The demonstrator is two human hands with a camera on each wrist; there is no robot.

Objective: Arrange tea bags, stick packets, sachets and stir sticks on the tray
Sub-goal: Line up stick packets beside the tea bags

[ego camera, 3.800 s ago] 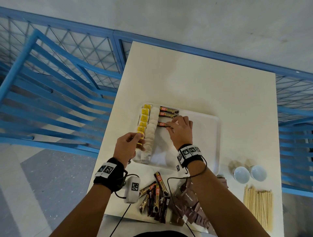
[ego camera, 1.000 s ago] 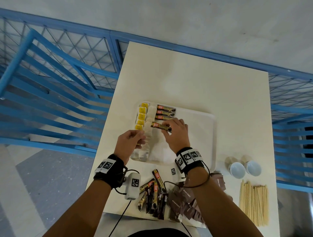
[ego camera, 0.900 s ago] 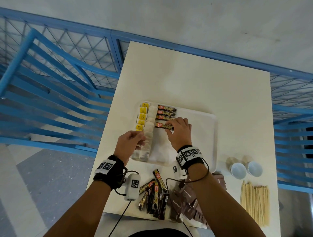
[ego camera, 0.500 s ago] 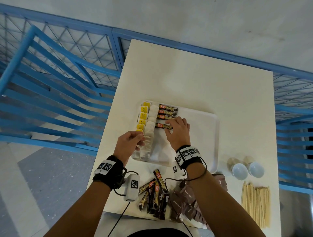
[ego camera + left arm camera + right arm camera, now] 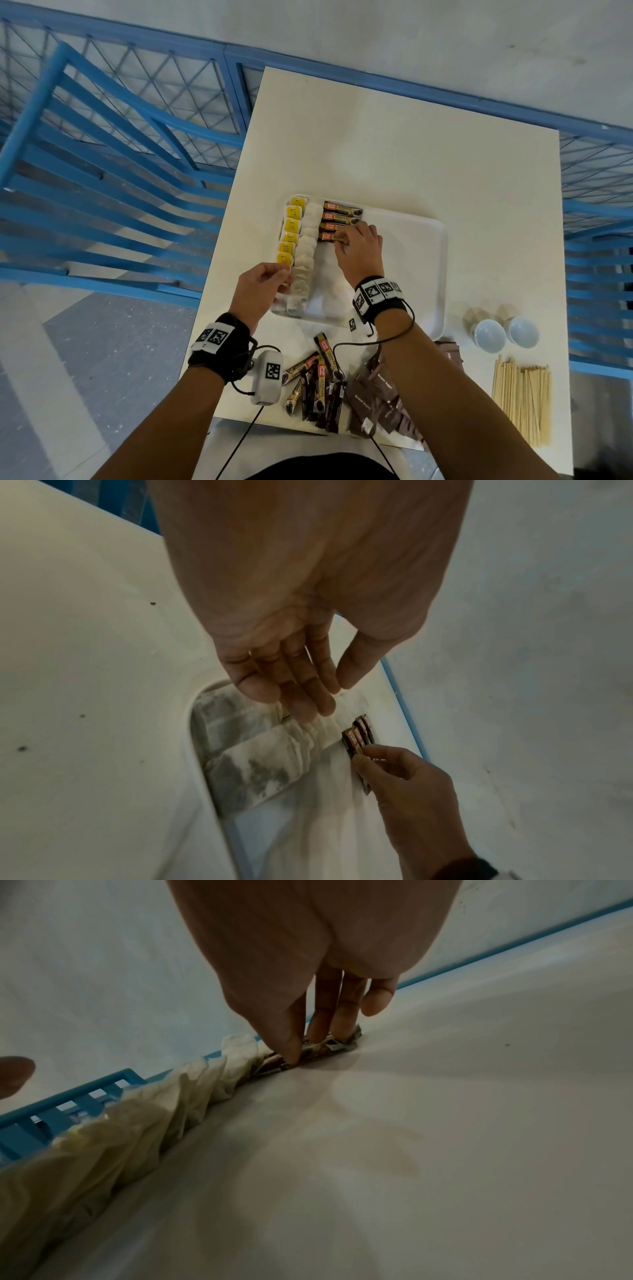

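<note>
A white tray lies mid-table. Along its left side runs a column of tea bags with yellow tags. Beside them three stick packets lie in a row. My right hand pinches a fourth stick packet just below that row; in the right wrist view thumb and fingers hold the packet flat on the tray. My left hand is at the near end of the tea bags, its fingers fairly straight and touching the tea bags.
Loose stick packets and brown sachets lie at the table's near edge. Wooden stir sticks and two white cups sit at the right. A blue chair stands left of the table.
My right hand lowered the fourth stick packet onto the tray and slid it up against the row of three. My left hand stayed at the tea bags.
</note>
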